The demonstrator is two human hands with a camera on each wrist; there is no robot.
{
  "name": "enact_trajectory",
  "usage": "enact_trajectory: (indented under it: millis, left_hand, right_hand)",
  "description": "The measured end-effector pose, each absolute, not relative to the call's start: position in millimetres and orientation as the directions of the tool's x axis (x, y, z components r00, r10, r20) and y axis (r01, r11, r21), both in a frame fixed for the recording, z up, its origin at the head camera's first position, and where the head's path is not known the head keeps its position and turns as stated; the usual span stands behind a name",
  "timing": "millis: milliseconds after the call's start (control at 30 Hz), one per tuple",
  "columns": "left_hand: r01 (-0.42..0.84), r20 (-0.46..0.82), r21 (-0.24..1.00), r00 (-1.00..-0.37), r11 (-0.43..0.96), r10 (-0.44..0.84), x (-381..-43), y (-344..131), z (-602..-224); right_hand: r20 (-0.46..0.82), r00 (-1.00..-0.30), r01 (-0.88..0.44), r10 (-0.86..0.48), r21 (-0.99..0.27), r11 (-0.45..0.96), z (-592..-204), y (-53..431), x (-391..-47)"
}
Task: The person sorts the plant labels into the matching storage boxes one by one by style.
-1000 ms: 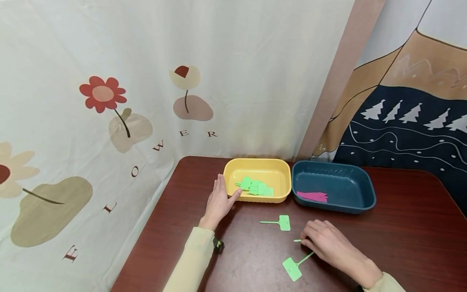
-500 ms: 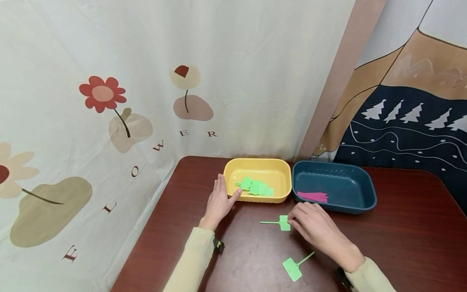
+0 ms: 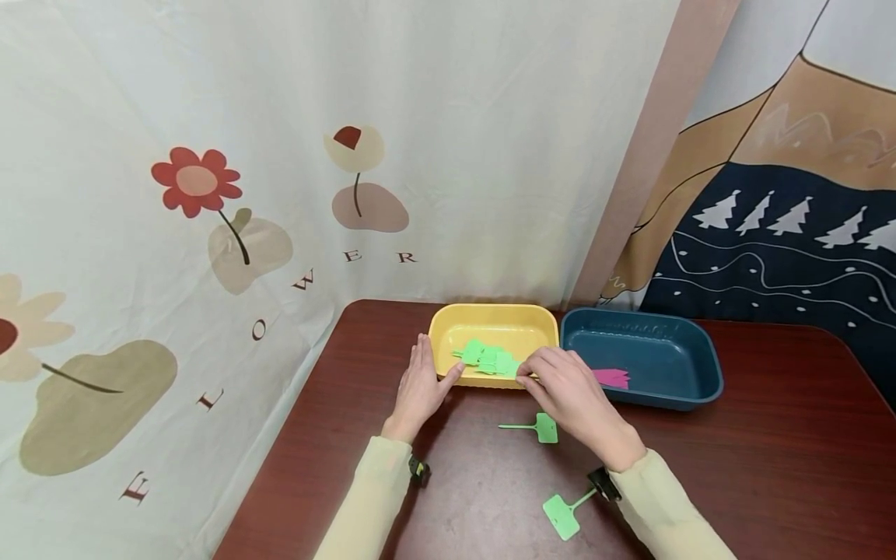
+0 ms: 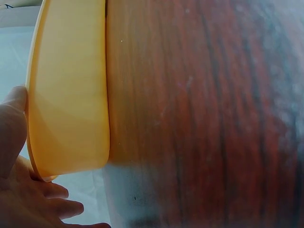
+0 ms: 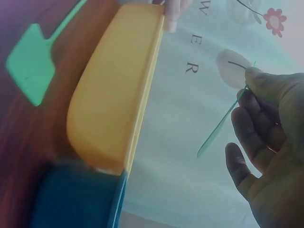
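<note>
A green T-shaped plant label (image 5: 220, 126) is pinched between the thumb and index finger of my right hand (image 3: 570, 389), above the front right corner of the yellow tray (image 3: 493, 313). Its thin edge faces the right wrist view. Several green plant labels (image 3: 483, 356) lie in a loose pile inside that tray. With fingers straight, my left hand (image 3: 418, 389) rests along the tray's left side, its thumb at the front rim. On the table in front lie a green label (image 3: 547, 428) and another (image 3: 561, 516), nearer the person.
Right beside the yellow tray stands a dark blue tray (image 3: 672, 350) with pink labels (image 3: 613, 379) in it, partly hidden behind my right hand. Both trays are near the back edge of the brown wooden table (image 3: 784, 435). A curtain printed with flowers (image 3: 455, 155) hangs behind it.
My right hand has moved up and left from the front of the table to the yellow tray, carrying a green plant label. My left hand has stayed at the tray.
</note>
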State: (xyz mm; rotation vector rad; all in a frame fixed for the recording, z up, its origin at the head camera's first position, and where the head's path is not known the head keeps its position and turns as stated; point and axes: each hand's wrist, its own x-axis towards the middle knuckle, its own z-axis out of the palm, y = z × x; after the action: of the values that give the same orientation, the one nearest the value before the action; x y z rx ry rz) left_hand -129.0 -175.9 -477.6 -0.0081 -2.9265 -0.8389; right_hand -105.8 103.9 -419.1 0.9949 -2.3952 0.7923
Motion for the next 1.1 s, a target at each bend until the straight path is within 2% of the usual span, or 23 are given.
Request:
enact_trajectory:
  millis: [133,400,767,1100]
  left_hand:
    - [0.029,0.091,0.529,-0.996,0.848,-0.022,-130,-176,-479]
    - [0.031,0.095,0.532,-0.995,0.846,-0.023,-130,-177,-480]
    - [0.035,0.102,0.528,-0.995,0.849,-0.023,-131,-176,-480]
    - [0.033,0.099,0.53,-0.995,0.847,-0.023,-131,-177,-480]
  right_hand:
    - [0.587,-0.654,-0.736,-0.477,-0.349,0.581,-418,94,-117]
    - [0.546,-0.703,-0.693,-0.456,-0.383,0.61,-423,79,-135]
    - [0.563,-0.69,-0.701,-0.455,-0.367,0.611,-439,67,-152]
    - [0.478,-0.743,-0.653,-0.468,-0.364,0.664,-452,54,-164]
